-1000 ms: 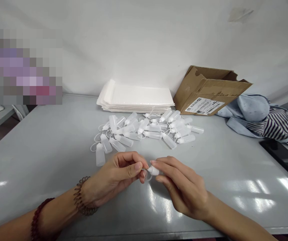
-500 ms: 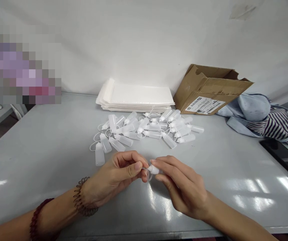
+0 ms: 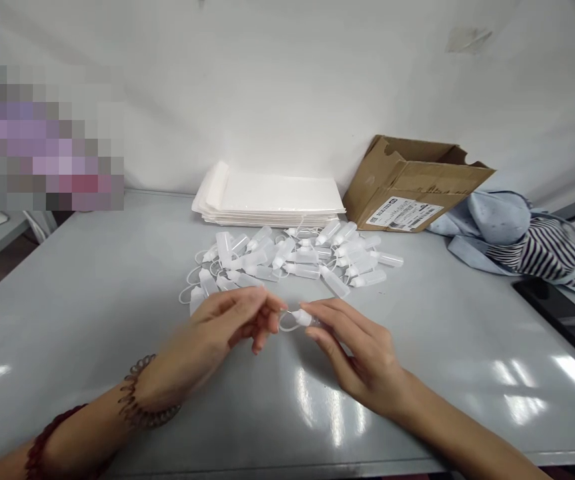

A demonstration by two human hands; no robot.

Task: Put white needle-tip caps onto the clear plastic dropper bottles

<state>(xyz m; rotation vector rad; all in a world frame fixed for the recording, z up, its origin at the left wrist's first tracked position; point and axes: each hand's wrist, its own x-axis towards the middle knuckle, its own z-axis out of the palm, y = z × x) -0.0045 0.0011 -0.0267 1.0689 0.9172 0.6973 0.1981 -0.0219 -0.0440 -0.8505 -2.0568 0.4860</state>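
My right hand (image 3: pixel 355 347) pinches a small translucent dropper bottle (image 3: pixel 303 318) between thumb and fingers, its white cap and thin tip pointing left. A thin clear strap loops out from the cap; the bottle's body is largely hidden by my fingers. Just left of the tip is my left hand (image 3: pixel 235 327), fingers loosely curled and apart, holding nothing that I can see. Past both hands lies a loose pile of similar dropper bottles (image 3: pixel 300 270), several with looped straps. My left forearm partly covers the nearest ones.
Behind the pile rests a stack of white padded envelopes (image 3: pixel 282 193). An open cardboard box (image 3: pixel 417 187) with a label leans at the wall. To the right are a blue and striped cloth bundle (image 3: pixel 532 243) and a black phone (image 3: pixel 562 320). A pixelated patch covers the upper left.
My left hand has let go of the bottle's tip and moved left, its fingers loosening. The bottle stays in my right hand, its strap loop now in view. The camera view has shifted slightly.
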